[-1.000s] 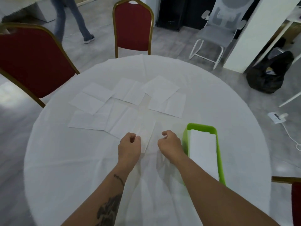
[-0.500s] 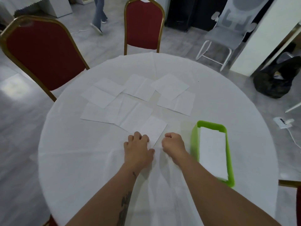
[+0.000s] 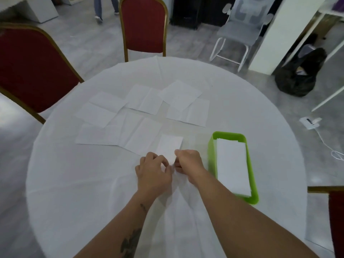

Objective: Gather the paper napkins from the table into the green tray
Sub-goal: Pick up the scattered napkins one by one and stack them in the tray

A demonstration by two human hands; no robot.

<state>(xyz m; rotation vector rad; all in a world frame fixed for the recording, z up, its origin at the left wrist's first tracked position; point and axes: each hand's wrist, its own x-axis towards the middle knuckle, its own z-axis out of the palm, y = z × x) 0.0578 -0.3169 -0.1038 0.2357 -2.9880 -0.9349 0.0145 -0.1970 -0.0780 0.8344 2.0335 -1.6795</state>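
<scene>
A function room or banquet hall doubling as a workspace, by the look of it. Front and centre is a round table (image 3: 260, 101) under a white cloth, with red-upholstered, gold-framed banquet chairs drawn up to it: one at the far side (image 3: 144, 25), another at the left (image 3: 31, 67), and a sliver of a third at the right edge (image 3: 335, 211). The floor is pale grey tile (image 3: 89, 43). Further back, a grey mesh office chair (image 3: 242, 25) on a white frame, a dark cabinet (image 3: 186, 12), a black bag (image 3: 297, 75) slumped on the floor, and a white power strip (image 3: 310, 122) with its cord trailing. Someone's legs (image 3: 98, 8) are at the far end.
</scene>
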